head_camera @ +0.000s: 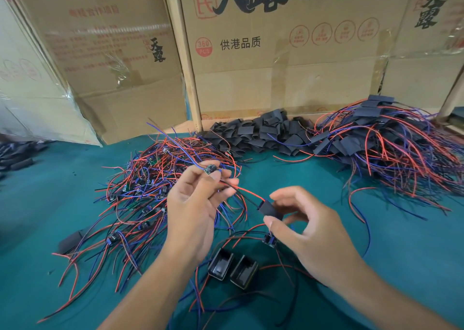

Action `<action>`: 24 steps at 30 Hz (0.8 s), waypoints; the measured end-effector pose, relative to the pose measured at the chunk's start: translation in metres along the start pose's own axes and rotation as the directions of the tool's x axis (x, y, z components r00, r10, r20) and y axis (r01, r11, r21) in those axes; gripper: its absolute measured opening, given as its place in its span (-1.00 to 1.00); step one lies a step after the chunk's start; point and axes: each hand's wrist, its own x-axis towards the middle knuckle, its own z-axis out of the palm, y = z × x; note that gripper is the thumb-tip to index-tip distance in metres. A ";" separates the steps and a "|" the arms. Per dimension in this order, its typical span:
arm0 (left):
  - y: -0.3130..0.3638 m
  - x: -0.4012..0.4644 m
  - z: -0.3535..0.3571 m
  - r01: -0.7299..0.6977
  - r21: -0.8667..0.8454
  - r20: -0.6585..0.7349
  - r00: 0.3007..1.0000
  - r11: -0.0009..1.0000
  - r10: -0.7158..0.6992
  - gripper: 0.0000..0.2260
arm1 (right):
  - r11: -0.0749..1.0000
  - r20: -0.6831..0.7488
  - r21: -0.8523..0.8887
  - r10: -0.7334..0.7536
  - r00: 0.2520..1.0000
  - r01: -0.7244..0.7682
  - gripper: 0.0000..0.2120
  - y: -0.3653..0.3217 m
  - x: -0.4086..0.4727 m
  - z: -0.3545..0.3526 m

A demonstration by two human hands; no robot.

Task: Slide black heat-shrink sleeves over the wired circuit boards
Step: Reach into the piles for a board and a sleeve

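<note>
My left hand (198, 204) pinches a small wired circuit board (209, 170) by its fingertips, above the green table. Red and black wires (247, 192) run from that board down to the right into a black heat-shrink sleeve (270, 209). My right hand (306, 226) pinches that sleeve between thumb and fingers, with the wires threaded into its upper end. Two more black sleeves (232, 270) lie open-mouthed on the table just below my hands, beside another wired board (269, 239).
A tangle of bare wired boards (150, 184) lies left of my hands. A heap of empty black sleeves (258, 133) sits at the back centre. Sleeved boards with wires (389, 141) are piled at the right. Cardboard boxes (276, 66) wall the far edge of the green table (326, 179).
</note>
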 end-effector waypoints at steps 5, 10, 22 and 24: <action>-0.010 -0.007 0.007 0.151 -0.066 0.030 0.988 0.986 -0.149 -0.85 | 0.967 -0.045 -0.203 -0.165 0.985 0.153 -0.69 -0.002 0.003 -0.008; -0.015 -0.010 0.007 0.193 -0.057 0.076 0.979 0.980 -0.189 -0.80 | 0.791 0.031 -0.532 -0.341 0.940 0.304 -0.66 -0.005 0.009 -0.017; -0.023 -0.013 0.004 0.089 0.292 0.139 0.981 0.952 -0.134 -0.80 | 0.831 0.159 -0.496 -0.197 0.967 0.251 -0.63 -0.010 0.012 -0.028; -0.024 -0.015 0.006 0.081 0.343 0.168 0.975 0.936 -0.146 -0.79 | 0.830 0.161 -0.498 -0.197 0.967 0.252 -0.63 -0.011 0.011 -0.026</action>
